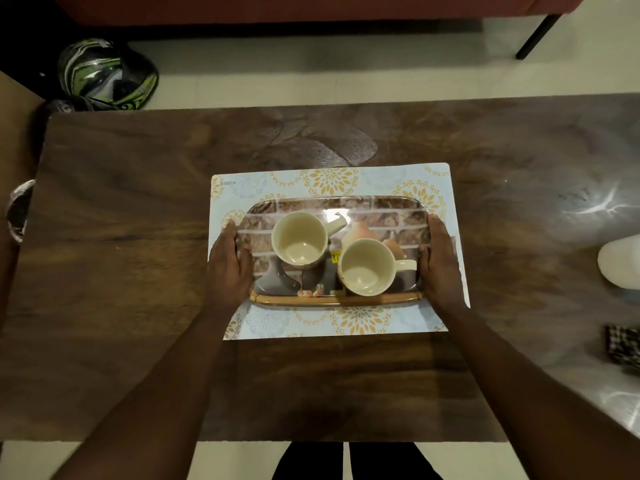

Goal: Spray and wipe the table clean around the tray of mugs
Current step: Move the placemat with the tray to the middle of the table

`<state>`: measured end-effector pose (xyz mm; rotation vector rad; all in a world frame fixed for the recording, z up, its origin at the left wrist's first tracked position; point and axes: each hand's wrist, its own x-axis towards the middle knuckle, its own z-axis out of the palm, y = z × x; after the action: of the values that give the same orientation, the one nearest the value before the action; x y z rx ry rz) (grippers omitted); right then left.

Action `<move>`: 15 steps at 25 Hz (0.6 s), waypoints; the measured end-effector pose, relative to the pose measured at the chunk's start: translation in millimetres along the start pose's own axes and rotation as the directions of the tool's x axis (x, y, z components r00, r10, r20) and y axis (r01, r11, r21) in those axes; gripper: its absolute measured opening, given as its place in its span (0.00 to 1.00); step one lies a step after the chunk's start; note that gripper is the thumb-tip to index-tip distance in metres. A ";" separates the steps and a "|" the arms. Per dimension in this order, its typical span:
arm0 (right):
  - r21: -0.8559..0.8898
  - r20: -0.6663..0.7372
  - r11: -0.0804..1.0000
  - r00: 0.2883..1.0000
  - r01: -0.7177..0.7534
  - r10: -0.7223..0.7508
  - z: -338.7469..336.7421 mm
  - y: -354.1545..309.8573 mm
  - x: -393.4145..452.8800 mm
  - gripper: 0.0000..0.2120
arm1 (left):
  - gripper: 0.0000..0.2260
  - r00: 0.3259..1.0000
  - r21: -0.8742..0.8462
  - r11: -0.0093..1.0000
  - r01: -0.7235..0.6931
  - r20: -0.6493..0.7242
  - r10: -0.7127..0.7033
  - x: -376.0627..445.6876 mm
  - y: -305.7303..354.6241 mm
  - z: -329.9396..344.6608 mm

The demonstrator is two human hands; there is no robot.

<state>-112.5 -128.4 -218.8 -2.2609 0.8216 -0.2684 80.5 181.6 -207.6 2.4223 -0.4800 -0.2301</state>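
Both forearms reach over the wooden table (114,209); left hand (228,268) and right hand (441,268) clasp opposite short edges of the tray (332,300), which holds 2 upright cream mugs (300,241) on a floral placemat (311,181).

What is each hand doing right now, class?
Left hand: gripping the tray's left end.
Right hand: gripping the tray's right end.

Two cream ceramic mugs (300,241) stand side by side in a rectangular printed tray (381,207), on a floral placemat (329,178), centred on the dark wooden table (121,220).
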 end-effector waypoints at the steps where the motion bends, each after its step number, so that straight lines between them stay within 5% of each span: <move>1: -0.006 0.003 1.000 1.000 -0.007 0.007 0.2 -3.6 -0.5 0.24 | 0.24 1.000 0.022 1.000 -0.008 -0.006 0.009 -0.1 0.6 0.2; 9: -0.056 0.028 0.998 0.999 -0.025 0.026 5.7 -11.9 6.7 0.23 | 0.23 1.000 -0.002 1.000 -0.023 -0.013 0.023 -3.9 -3.2 4.7; 13: 0.321 -0.003 0.925 0.977 -0.203 0.215 -28.4 -43.7 6.2 0.24 | 0.24 0.996 -0.167 0.982 0.087 -0.021 -0.091 2.1 20.1 -11.0; 15: 0.480 -0.017 0.860 0.978 -0.174 0.208 -53.3 -78.3 -3.6 0.21 | 0.21 0.994 -0.258 0.964 0.069 -0.068 -0.090 -1.0 51.2 -27.6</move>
<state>-99.2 -112.5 -126.4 -1.7030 0.8965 -0.4085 72.9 160.7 -153.8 2.1910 -0.2978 -0.2156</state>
